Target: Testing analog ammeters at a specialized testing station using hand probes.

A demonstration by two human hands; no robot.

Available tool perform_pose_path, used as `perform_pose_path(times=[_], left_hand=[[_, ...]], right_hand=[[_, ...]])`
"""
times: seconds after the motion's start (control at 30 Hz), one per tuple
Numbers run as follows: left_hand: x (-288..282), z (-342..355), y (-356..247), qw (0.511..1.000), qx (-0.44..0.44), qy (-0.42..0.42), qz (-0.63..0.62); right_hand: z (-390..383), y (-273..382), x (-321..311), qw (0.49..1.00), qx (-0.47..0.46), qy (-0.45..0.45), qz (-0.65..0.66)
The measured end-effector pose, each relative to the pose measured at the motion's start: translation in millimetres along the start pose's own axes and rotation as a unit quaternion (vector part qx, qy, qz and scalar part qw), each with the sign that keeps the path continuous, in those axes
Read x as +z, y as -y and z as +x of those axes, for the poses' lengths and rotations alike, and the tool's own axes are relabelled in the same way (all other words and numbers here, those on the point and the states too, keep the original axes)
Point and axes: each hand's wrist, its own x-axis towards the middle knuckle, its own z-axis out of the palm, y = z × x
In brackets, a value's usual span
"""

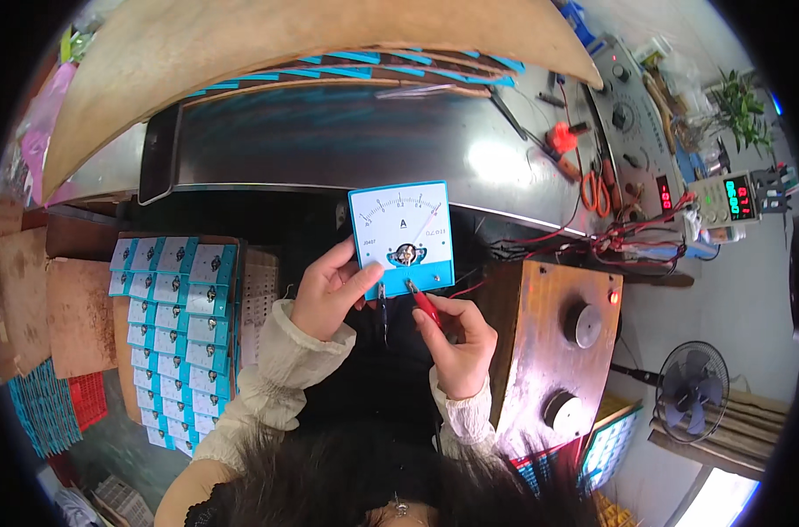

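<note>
My left hand [329,290] holds a square panel meter [402,235] by its lower left corner; the meter has a white dial face, a blue rim and a thin needle pointing right. My right hand [456,338] pinches a red test clip [426,304] whose tip touches the meter's lower edge. A black clip [383,303] hangs from the same edge beside it. Both hands are raised above my lap, in front of a steel workbench [329,145].
A tray with several identical blue meters [178,329] lies at my left. A wooden box with two knobs and a red lamp [557,351] stands at my right. Behind it are tangled red wires [628,237], a bench supply with lit digits [740,200], orange scissors [595,193] and a fan [691,391].
</note>
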Motion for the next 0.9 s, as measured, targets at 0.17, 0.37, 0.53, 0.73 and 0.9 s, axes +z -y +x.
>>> perform_pose_path(times=[0.17,0.37,0.53,0.73,0.9], left_hand=[[-7.5,-14.5,-7.1,0.996,0.06,-0.062,-0.029],[-36.2,-26.9,-8.8,0.934,0.225,-0.275,-0.039],[-55.7,-45.1,19.5,0.922,0.194,-0.336,0.0],[-321.7,-160.1,42.1,0.688,0.181,-0.698,0.086],[-466.4,-235.3,81.2,0.46,0.094,-0.75,0.466]], right_hand=[[8.5,5.3,17.0,0.991,-0.078,0.032,-0.1],[8.8,31.5,42.4,0.996,-0.011,0.012,0.085],[5.7,13.6,101.6,0.967,-0.152,0.151,-0.138],[23.3,-18.3,72.2,0.967,-0.066,0.176,-0.171],[50.1,-64.7,11.6,0.963,-0.042,0.135,-0.228]])
